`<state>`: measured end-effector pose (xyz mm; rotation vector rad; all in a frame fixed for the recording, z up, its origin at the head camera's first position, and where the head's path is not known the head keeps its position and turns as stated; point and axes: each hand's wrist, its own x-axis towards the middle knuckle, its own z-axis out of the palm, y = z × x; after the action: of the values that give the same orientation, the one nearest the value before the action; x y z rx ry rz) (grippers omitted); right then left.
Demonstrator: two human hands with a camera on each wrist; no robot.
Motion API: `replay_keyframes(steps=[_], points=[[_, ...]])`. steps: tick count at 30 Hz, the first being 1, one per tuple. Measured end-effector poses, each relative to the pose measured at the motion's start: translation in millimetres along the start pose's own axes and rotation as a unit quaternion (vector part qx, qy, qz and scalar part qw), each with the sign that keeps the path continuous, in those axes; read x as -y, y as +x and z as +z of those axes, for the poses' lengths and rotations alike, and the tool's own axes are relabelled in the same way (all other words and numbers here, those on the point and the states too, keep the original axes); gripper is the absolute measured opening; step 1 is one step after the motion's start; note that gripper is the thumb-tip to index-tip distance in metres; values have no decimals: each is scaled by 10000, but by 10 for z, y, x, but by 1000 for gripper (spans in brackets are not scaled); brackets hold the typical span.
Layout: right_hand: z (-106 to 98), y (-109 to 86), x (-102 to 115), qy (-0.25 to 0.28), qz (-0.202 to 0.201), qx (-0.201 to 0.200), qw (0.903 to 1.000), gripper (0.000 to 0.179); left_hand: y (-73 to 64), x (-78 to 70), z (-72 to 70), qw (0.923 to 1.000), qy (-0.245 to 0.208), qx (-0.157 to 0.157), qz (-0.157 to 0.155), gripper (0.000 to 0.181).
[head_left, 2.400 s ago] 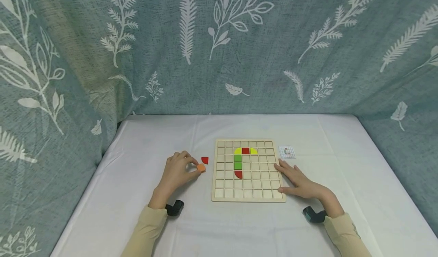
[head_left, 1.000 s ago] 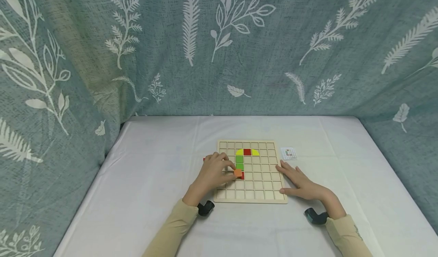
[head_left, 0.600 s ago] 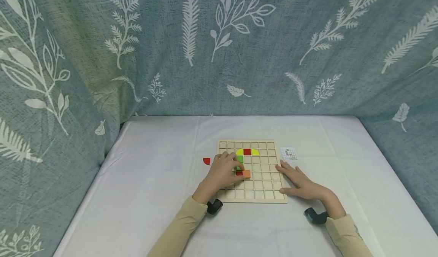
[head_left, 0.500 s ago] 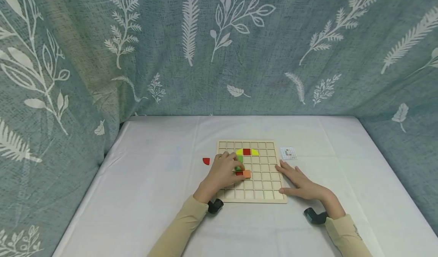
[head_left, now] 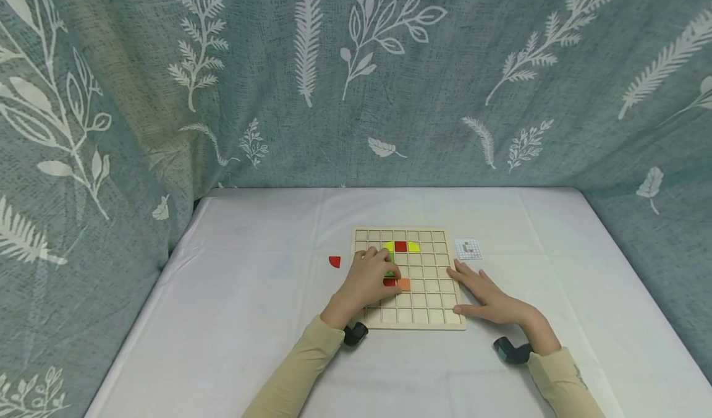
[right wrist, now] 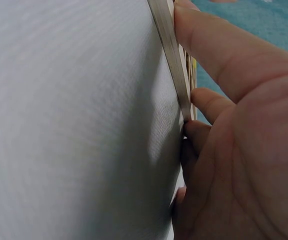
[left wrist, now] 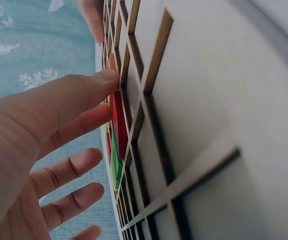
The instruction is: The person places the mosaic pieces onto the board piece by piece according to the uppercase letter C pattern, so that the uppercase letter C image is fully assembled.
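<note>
My left hand (head_left: 367,280) is over the wooden grid board (head_left: 406,327), its thumb and index finger pinching the left part of an orange square tile (head_left: 404,285). That tile lies level at a cell just right of a red quarter-round tile (head_left: 389,282). In the left wrist view the thumb and index finger meet the orange tile (left wrist: 112,62), and the other fingers are spread apart. Green tiles (head_left: 392,258) are partly hidden by the hand. Along the board's right edge rests my right hand (head_left: 486,297), fingers extended, thumb and fingertips touching the rim.
On the board's upper rows, a red square (head_left: 400,246) sits between yellow quarter-round tiles (head_left: 414,247). A loose red quarter-round tile (head_left: 335,261) lies left of the board. A small printed pattern card (head_left: 468,248) lies to its right on the white tablecloth (head_left: 250,251).
My left hand has carried the orange tile from the cloth left of the board rightward over the grid, then slightly right and down into a cell. The right hand has stayed put.
</note>
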<state>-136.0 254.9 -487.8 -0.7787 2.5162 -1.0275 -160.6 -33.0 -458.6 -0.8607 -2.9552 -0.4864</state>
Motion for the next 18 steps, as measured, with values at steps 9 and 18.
replay_keyframes(steps=[9,18], points=[[1,-5,-7,8,44,3,10000,78,-11,16,24,10000,-19,33,-47,22],[21,-4,-13,37,47,-3,10000,78,-75,120,21,9997,-156,-73,-189,23]])
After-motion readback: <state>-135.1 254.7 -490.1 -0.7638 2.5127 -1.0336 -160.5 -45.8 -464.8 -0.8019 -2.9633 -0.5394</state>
